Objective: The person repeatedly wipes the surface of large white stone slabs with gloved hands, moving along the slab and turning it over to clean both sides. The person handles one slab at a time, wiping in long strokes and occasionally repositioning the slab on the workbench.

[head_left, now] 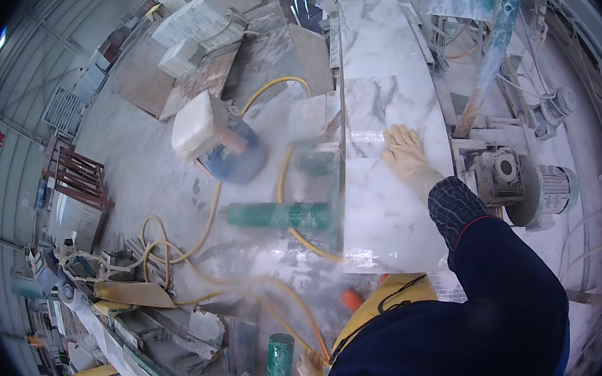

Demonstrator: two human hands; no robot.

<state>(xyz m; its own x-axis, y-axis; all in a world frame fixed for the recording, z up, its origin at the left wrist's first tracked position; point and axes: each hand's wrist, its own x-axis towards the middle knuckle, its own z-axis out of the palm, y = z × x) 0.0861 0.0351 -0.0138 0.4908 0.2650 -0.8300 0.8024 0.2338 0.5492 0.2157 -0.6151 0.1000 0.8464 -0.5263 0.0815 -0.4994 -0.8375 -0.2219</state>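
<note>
My right hand (pixel 403 154), in a cream rubber glove, lies flat with its fingers stretched out on a polished white marble slab (pixel 384 212) with grey veins. A seam runs across the stone just beyond the hand, and another veined marble piece (pixel 379 95) continues past it. Low in the picture, my left hand (pixel 312 375), also gloved, is beside my yellow apron (pixel 400 296), close to the yellow hose (pixel 285 314) and a green roller (pixel 279 366). Its fingers are mostly hidden, so its grip is unclear. Dark sleeves cover both arms.
A dusty motor (pixel 547 188) and gearbox stand right of the slab. Left of it lie a green roller (pixel 274 215), looping hose on the wet floor, and a blue drum (pixel 235 154) with a white wrapped block (pixel 199 125) on top. Stone offcuts (pixel 205 326) crowd the lower left.
</note>
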